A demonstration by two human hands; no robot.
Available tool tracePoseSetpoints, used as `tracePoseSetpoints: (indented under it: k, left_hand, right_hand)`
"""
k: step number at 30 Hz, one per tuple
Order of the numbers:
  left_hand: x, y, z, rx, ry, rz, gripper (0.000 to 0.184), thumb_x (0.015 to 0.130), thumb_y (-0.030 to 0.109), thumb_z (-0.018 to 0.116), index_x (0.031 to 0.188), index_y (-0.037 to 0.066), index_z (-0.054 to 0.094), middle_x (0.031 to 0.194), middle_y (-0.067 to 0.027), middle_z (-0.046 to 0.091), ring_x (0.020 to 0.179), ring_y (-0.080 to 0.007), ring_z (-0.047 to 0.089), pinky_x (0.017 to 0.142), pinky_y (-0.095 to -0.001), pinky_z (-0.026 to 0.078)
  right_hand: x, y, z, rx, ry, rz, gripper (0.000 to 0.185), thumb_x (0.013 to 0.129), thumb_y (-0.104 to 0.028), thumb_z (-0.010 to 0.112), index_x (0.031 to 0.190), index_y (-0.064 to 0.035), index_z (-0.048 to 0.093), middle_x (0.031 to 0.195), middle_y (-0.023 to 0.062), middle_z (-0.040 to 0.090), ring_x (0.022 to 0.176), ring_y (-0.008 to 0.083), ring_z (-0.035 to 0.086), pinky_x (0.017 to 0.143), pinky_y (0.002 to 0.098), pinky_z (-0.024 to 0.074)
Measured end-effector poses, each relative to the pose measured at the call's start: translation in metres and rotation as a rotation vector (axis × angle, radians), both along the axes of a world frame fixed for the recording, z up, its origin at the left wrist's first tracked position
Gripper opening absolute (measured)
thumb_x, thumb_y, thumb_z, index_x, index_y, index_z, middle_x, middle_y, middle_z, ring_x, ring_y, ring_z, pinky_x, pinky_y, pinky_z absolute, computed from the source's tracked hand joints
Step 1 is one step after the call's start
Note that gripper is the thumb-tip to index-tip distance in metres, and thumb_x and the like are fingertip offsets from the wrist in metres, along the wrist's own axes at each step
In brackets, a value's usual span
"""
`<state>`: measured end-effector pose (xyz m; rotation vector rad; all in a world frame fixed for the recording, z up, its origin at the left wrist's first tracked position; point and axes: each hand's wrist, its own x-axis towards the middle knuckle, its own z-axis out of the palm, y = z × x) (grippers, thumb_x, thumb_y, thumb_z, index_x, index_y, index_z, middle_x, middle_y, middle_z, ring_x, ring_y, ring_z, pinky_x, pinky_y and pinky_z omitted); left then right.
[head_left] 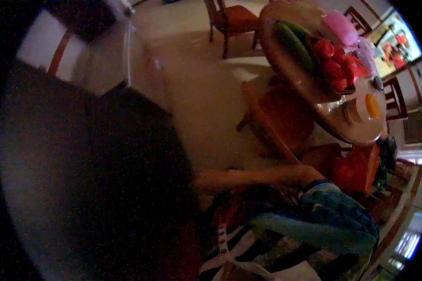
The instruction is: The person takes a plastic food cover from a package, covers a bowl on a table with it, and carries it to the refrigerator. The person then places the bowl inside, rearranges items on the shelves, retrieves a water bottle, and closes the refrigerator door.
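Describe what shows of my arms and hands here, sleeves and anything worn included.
Your right forearm is bare, without a visible watch or bracelet. Its sleeve is blue with darker, quilt-like lines and ends near the elbow. The hand end fades into blur and shadow, so I can't tell about rings or gloves. I can't make out your left arm or hand.

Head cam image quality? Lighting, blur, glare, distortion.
Head view: dim, grainy; fisheye-like bending, black corners; large dark flat-faced unit nearly detail-free in shadow; bare forearm soft, its hand end unreadable; bright multicoloured rectangular patch glaring at upper right; red rounded items on the brown round table soft-edged.
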<state>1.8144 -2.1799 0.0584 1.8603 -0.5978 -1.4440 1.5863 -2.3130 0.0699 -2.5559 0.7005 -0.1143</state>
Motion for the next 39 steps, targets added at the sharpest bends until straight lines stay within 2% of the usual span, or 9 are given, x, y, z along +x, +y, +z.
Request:
tracePoseSetpoints:
  k: [4, 5, 11, 23, 27, 31, 33, 35, 39]
  left_hand:
    - [0.025, 0.055, 0.026, 0.1, 0.047, -0.084, 0.044, 0.083, 0.036, 0.051, 0.115, 0.008, 0.042, 0.098, -0.0118, 0.055, 0.082, -0.0241, 0.055, 0.069, -0.0369, 0.046]
    - [0.045, 0.012, 0.041, 0.134, 0.053, -0.09, 0.043, 0.083, 0.035, 0.051, 0.115, 0.008, 0.042, 0.097, -0.0116, 0.055, 0.081, -0.0238, 0.056, 0.068, -0.0366, 0.046]
    - [0.112, -0.035, 0.073, 0.107, 0.076, -0.272, 0.038, 0.085, 0.032, 0.051, 0.113, 0.007, 0.044, 0.094, -0.0107, 0.057, 0.078, -0.0223, 0.057, 0.066, -0.0348, 0.047]
    - [-0.009, -0.085, 0.161, -0.219, 0.343, -0.628, 0.029, 0.087, 0.025, 0.051, 0.11, 0.007, 0.048, 0.094, -0.0089, 0.058, 0.079, -0.0181, 0.058, 0.066, -0.0306, 0.048]
    - [0.004, -0.254, 0.188, -0.043, 0.182, -0.562, 0.028, 0.087, 0.024, 0.052, 0.109, 0.008, 0.048, 0.093, -0.0073, 0.057, 0.08, -0.0172, 0.057, 0.066, -0.0301, 0.048]
    - [0.015, -0.262, 0.148, -0.012, 0.324, -0.459, 0.024, 0.086, 0.024, 0.052, 0.104, 0.009, 0.05, 0.087, -0.0043, 0.056, 0.079, -0.0172, 0.054, 0.066, -0.0327, 0.048]
    - [0.077, -0.474, 0.048, 0.017, 0.433, -0.38, 0.022, 0.085, 0.023, 0.052, 0.101, 0.009, 0.05, 0.085, -0.0038, 0.055, 0.078, -0.0174, 0.053, 0.066, -0.0337, 0.048]
    - [0.085, -0.512, 0.029, 0.136, 0.446, -0.507, 0.018, 0.085, 0.023, 0.052, 0.095, 0.008, 0.05, 0.083, -0.0041, 0.054, 0.076, -0.0179, 0.051, 0.064, -0.0348, 0.047]
    - [0.027, -0.604, 0.107, -0.006, 0.702, -0.534, 0.014, 0.085, 0.022, 0.051, 0.09, 0.008, 0.051, 0.082, -0.0051, 0.054, 0.073, -0.0176, 0.052, 0.063, -0.0352, 0.047]
  right_hand:
    - [-0.006, 0.117, 0.057, 0.202, 0.012, -0.035, 0.022, 0.076, -0.012, 0.054, 0.097, -0.0048, 0.057, 0.086, 0.0142, 0.06, 0.073, 0.0318, 0.058, 0.06, 0.0409, 0.0496]
    - [0.022, 0.02, 0.065, 0.154, 0.003, -0.051, 0.023, 0.077, -0.012, 0.053, 0.098, -0.0049, 0.056, 0.087, 0.0151, 0.06, 0.075, 0.0323, 0.059, 0.062, 0.0411, 0.0496]
    - [0.077, 0.066, 0.132, 0.337, 0.088, -0.36, 0.025, 0.079, -0.015, 0.051, 0.102, -0.0054, 0.054, 0.095, 0.0173, 0.059, 0.085, 0.0337, 0.058, 0.068, 0.0433, 0.0484]
    - [-0.031, 0.145, 0.207, 0.533, 0.206, -0.633, 0.024, 0.078, -0.016, 0.051, 0.099, -0.004, 0.055, 0.092, 0.021, 0.057, 0.087, 0.0372, 0.055, 0.071, 0.0441, 0.0466]
    - [-0.005, -0.037, 0.153, 0.431, 0.124, -0.571, 0.022, 0.078, -0.017, 0.051, 0.095, -0.004, 0.056, 0.09, 0.0179, 0.058, 0.087, 0.0361, 0.056, 0.068, 0.0434, 0.0477]
    - [-0.032, -0.07, 0.18, 0.368, 0.197, -0.182, 0.022, 0.078, -0.016, 0.051, 0.097, -0.0049, 0.055, 0.093, 0.016, 0.058, 0.087, 0.0354, 0.056, 0.067, 0.0433, 0.048]
    - [0.018, -0.268, 0.141, 0.477, 0.028, -0.585, 0.023, 0.078, -0.014, 0.05, 0.099, -0.0081, 0.056, 0.098, 0.014, 0.058, 0.088, 0.0337, 0.057, 0.068, 0.0421, 0.0487]
    - [0.004, -0.29, 0.138, 0.473, 0.001, -0.666, 0.022, 0.079, -0.013, 0.049, 0.099, -0.0095, 0.057, 0.099, 0.0134, 0.057, 0.09, 0.0329, 0.056, 0.069, 0.0417, 0.0485]
    - [-0.012, -0.339, 0.133, 0.464, 0.032, -0.749, 0.023, 0.079, -0.014, 0.048, 0.1, -0.0125, 0.057, 0.103, 0.0105, 0.056, 0.095, 0.0306, 0.054, 0.073, 0.0403, 0.0476]
